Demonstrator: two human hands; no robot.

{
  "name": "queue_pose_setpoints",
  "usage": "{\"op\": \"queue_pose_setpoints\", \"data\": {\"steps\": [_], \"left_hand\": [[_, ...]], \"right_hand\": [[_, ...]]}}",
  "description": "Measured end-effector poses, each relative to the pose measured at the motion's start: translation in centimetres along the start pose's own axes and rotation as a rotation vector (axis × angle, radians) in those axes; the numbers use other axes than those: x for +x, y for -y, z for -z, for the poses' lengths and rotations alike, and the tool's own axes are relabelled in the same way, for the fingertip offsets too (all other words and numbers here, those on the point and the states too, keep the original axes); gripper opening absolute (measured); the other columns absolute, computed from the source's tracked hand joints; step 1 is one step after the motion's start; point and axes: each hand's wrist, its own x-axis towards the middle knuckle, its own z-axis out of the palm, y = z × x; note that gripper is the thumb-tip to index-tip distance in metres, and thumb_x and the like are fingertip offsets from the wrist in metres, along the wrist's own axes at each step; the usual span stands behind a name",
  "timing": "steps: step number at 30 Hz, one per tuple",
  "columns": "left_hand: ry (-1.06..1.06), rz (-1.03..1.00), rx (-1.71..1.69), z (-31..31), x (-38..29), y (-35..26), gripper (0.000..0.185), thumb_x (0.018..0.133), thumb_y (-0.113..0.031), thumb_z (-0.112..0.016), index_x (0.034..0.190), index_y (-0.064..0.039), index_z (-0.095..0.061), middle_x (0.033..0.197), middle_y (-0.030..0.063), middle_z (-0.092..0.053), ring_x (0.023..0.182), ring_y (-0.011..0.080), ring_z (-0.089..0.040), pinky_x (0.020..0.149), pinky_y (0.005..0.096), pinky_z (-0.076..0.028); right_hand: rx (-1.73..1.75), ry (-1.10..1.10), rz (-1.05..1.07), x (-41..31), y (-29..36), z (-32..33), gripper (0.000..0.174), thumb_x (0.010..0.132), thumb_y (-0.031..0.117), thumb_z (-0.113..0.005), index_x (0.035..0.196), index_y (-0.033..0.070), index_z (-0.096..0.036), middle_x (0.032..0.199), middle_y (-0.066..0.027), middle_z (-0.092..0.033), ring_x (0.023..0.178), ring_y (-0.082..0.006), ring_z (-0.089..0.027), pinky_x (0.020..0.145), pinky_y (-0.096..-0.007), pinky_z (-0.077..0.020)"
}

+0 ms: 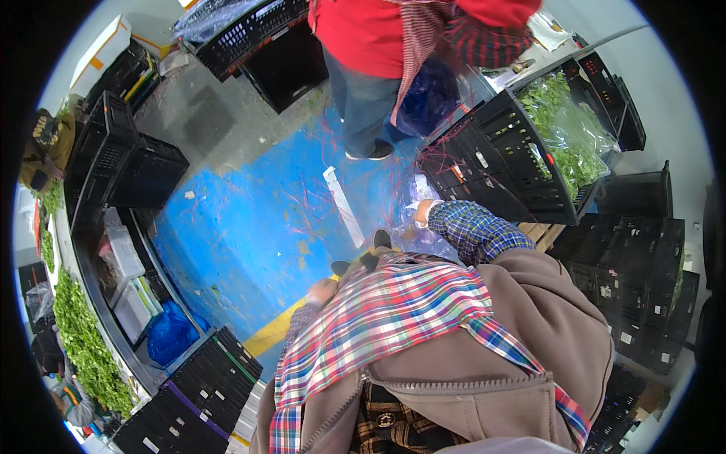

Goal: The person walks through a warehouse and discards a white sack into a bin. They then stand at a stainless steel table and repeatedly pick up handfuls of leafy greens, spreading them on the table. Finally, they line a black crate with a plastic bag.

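Observation:
My right hand (pixel 422 213), out from a checked blue sleeve, is closed on crumpled clear plastic film (pixel 426 237) that hangs below it, next to stacked black crates. A white patch of the film or a label (pixel 420 186) shows just above the fingers. Low beside my checked apron (pixel 391 309) hangs my left hand (pixel 322 290); its fingers are partly hidden, and nothing can be made out in it. Beyond my feet a white strip (pixel 343 207) lies on the blue floor (pixel 244 227), with thin reddish strands scattered around it.
A person in red (pixel 363 40) stands ahead. To the right, a black crate (pixel 530 162) holds bagged leafy greens (pixel 561 130). Along the left runs a bench with loose greens (pixel 85 335), a blue bag (pixel 173 335) under it, and black crates (pixel 195 391) at its near end. Other workers are behind the bench.

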Motion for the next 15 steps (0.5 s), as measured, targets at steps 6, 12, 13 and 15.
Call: {"op": "queue_pose_setpoints", "data": {"steps": [6,12,13,15], "left_hand": [[0.052,0.189,0.082,-7.2,3.8,4.2,0.07,0.077,-0.059,-0.043,0.115,-0.001,-0.052,0.114,0.026,-0.053,0.108,0.0392,-0.05,0.092,0.0425,-0.039],[-0.16,0.186,-0.021,-11.3,5.7,5.7,0.066,0.078,-0.055,-0.045,0.109,0.003,-0.055,0.106,0.0272,-0.056,0.1,0.0404,-0.053,0.088,0.0448,-0.041],[-0.19,0.166,0.002,-11.5,6.4,6.1,0.064,0.079,-0.052,-0.046,0.107,0.005,-0.055,0.105,0.0275,-0.056,0.1,0.0404,-0.053,0.088,0.045,-0.041],[-0.152,0.206,-0.009,-11.5,8.3,7.2,0.065,0.08,-0.05,-0.047,0.114,0.004,-0.049,0.108,0.0282,-0.055,0.104,0.0416,-0.05,0.091,0.0452,-0.038]], "right_hand": [[0.379,-0.034,-0.252,1.7,0.8,-2.6,0.039,0.082,0.031,-0.044,0.107,0.007,-0.06,0.106,-0.0158,-0.06,0.1,-0.0314,-0.056,0.089,-0.039,-0.0415],[0.555,-0.128,-0.563,3.0,-5.3,-0.4,0.039,0.081,0.026,-0.048,0.115,0.007,-0.055,0.119,-0.017,-0.053,0.11,-0.0312,-0.05,0.094,-0.0364,-0.0389],[0.509,-0.143,-0.556,4.0,-7.2,-0.1,0.04,0.081,0.027,-0.048,0.113,0.005,-0.056,0.119,-0.0164,-0.052,0.111,-0.0311,-0.05,0.094,-0.0364,-0.0391],[0.142,-0.105,-0.448,7.3,-11.3,0.1,0.033,0.082,0.021,-0.047,0.108,0.006,-0.06,0.117,-0.0133,-0.055,0.108,-0.0267,-0.053,0.091,-0.036,-0.0419]]}}
